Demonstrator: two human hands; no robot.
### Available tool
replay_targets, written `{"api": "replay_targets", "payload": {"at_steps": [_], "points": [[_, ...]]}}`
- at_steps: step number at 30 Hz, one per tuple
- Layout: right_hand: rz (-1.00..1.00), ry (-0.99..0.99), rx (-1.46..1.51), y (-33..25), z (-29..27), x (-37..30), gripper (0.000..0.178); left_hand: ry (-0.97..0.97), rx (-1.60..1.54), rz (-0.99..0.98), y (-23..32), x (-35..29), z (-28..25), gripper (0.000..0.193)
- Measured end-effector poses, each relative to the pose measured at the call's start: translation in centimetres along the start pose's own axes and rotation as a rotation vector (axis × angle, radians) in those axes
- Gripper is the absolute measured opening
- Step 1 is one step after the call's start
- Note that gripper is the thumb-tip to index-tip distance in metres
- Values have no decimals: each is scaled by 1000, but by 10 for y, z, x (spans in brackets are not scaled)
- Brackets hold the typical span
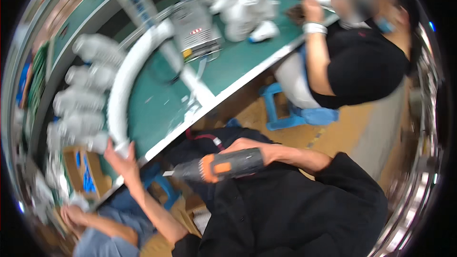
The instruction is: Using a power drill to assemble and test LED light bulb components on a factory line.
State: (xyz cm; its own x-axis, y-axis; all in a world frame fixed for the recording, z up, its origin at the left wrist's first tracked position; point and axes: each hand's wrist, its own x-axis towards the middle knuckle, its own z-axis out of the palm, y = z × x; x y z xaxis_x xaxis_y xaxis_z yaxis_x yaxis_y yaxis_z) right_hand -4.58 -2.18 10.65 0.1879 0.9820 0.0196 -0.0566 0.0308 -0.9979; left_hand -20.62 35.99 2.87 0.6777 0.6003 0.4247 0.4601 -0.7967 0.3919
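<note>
My right hand (247,146) is wrapped round the handle of a black and orange cordless screwdriver (231,165). The tool lies level in front of my chest, its bit pointing left toward the bench edge. At the bench's front edge, my left hand (123,162) has its thumb and fingers round the lower white end of a thick, curved white hose (119,100). That hose arches over the green bench top (147,114). Motion blur hides the exact contact. Beside the left hand stand several clear and white plastic bottle-shaped parts (81,102) in a row.
A grey metal power unit (195,28) with a lit display sits on the bench, near more white parts (240,14). A cardboard box (85,171) holds blue pieces. Co-workers sit on both sides, one in black (362,66), one in blue-grey (109,233). A blue stool (276,109) stands right.
</note>
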Motion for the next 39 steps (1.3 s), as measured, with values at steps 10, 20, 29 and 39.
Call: {"api": "replay_targets", "payload": {"at_steps": [10,20,29,39], "points": [[-82,256,-662,27,5,-15,30,-23,-157,-406,39,-54,-47,77],[-132,127,-618,30,3,-1,32,31,-1790,-716,107,-95,-18,79],[-87,28,-329,18,7,-2,29,36,-2161,-828,109,-108,5,78],[66,51,-216,23,10,-9,27,-11,-2092,-680,102,-107,-2,105]]}}
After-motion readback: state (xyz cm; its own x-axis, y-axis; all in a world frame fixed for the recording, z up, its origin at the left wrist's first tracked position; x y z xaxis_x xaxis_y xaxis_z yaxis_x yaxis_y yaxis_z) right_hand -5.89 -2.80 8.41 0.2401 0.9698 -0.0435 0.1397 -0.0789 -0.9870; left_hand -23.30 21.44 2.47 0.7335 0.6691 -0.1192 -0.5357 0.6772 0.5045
